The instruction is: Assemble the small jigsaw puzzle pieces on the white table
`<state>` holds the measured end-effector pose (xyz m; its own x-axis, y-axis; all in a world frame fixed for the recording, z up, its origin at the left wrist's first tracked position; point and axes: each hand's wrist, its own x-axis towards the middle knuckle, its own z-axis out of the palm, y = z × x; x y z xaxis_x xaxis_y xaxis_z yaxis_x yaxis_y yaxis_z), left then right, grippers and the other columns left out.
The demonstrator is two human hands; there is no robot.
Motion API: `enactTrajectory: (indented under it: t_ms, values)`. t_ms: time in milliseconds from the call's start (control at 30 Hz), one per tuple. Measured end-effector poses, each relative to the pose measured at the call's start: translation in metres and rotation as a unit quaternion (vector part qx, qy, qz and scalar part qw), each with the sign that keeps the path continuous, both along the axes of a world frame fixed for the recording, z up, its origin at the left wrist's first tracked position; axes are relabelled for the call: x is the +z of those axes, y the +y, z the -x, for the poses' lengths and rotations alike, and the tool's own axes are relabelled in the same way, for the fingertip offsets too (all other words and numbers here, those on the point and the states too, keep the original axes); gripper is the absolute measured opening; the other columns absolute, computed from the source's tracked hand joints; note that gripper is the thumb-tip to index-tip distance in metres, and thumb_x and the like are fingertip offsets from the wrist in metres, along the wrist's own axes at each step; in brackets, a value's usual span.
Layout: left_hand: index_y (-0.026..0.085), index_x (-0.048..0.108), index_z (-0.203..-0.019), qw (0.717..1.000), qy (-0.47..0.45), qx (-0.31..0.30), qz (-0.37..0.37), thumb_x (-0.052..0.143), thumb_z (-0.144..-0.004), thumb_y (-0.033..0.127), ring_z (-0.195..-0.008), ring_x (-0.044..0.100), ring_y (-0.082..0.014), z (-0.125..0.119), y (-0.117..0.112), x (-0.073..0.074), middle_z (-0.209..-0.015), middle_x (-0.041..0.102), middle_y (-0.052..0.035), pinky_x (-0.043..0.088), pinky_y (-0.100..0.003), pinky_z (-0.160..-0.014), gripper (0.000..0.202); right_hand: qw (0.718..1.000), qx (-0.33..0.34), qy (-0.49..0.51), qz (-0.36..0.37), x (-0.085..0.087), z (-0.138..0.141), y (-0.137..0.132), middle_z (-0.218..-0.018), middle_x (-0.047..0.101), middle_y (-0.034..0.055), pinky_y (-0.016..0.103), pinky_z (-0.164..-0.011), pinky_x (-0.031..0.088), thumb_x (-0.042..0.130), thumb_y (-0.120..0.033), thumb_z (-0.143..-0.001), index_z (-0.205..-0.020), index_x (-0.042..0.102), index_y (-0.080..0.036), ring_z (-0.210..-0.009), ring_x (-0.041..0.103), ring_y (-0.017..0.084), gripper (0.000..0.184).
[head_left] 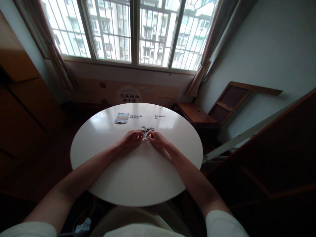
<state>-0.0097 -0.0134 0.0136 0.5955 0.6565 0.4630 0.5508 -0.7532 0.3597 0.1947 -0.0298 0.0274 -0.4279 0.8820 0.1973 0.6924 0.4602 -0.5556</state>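
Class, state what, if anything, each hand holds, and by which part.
Cannot be told: left hand and right hand are at the piled pieces, with any grip too small to see.

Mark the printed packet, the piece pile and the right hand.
Printed packet (121,118), head view: middle of its upward face.
Piece pile (145,130), head view: middle of its visible part.
Right hand (156,137), head view: back of the hand.

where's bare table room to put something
The round white table is bare between both arms, and its near rim, and between right hand and right rim. Crowded: small dark pieces at both hands; farther, colourful rectangular packet and two piece clusters.
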Motion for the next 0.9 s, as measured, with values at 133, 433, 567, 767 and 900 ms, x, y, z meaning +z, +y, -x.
enactTrajectory:
  t_ms: [133, 433, 567, 767, 900]
  values:
    - [0.015, 0.065, -0.078, 1.0, -0.003, -0.005, -0.001, 0.051, -0.08, 0.02, -0.057, 0.048, -0.0069, -0.0002, -0.001, 0.0016, -0.068, 0.061, 0.0004, 0.035, -0.016, -0.056, 0.015, 1.0, 0.0, 0.001, 0.002, -0.0006, -0.0005, 0.0004, -0.065, 0.058, -0.0012, 0.019, -0.057, 0.031, 0.054, -0.029, -0.082, -0.092, 0.063, -0.015, -0.057, 0.047, 0.008, 0.02]
    - [0.015, 0.065, -0.078, 1.0, -0.008, -0.006, 0.004, 0.051, -0.08, 0.02, -0.057, 0.048, -0.0067, -0.0002, -0.0005, 0.0004, -0.068, 0.061, 0.0005, 0.035, -0.016, -0.056, 0.014, 1.0, 0.005, -0.004, 0.002, -0.0041, -0.0014, 0.0034, -0.066, 0.058, -0.0011, 0.02, -0.057, 0.031, 0.054, -0.029, -0.082, -0.093, 0.063, -0.015, -0.057, 0.047, 0.009, 0.02]
    - [0.015, 0.065, -0.078, 1.0, -0.014, -0.008, 0.007, 0.051, -0.08, 0.02, -0.057, 0.048, -0.0067, 0.0, -0.0008, 0.0004, -0.068, 0.061, 0.0003, 0.036, -0.016, -0.056, 0.014, 1.0, 0.006, -0.002, -0.001, -0.0022, -0.0014, 0.0012, -0.067, 0.059, -0.0004, 0.02, -0.058, 0.033, 0.053, -0.03, -0.082, -0.093, 0.064, -0.015, -0.058, 0.048, 0.009, 0.021]
    - [0.015, 0.065, -0.077, 1.0, -0.014, -0.008, 0.007, 0.051, -0.08, 0.021, -0.057, 0.048, -0.0067, 0.0, -0.0009, 0.0005, -0.067, 0.06, 0.0004, 0.036, -0.016, -0.056, 0.016, 1.0, 0.004, -0.004, 0.0, -0.002, -0.0011, 0.0013, -0.068, 0.06, -0.0002, 0.019, -0.057, 0.032, 0.054, -0.03, -0.082, -0.092, 0.063, -0.015, -0.058, 0.048, 0.009, 0.02]
    - [0.015, 0.064, -0.077, 1.0, -0.015, -0.011, 0.008, 0.051, -0.08, 0.021, -0.057, 0.048, -0.0067, 0.0003, -0.0003, 0.0003, -0.067, 0.06, 0.0008, 0.036, -0.016, -0.056, 0.015, 1.0, 0.004, -0.001, -0.001, -0.0016, -0.0012, 0.0013, -0.067, 0.059, -0.0005, 0.019, -0.057, 0.032, 0.055, -0.029, -0.082, -0.092, 0.064, -0.015, -0.058, 0.048, 0.009, 0.019]
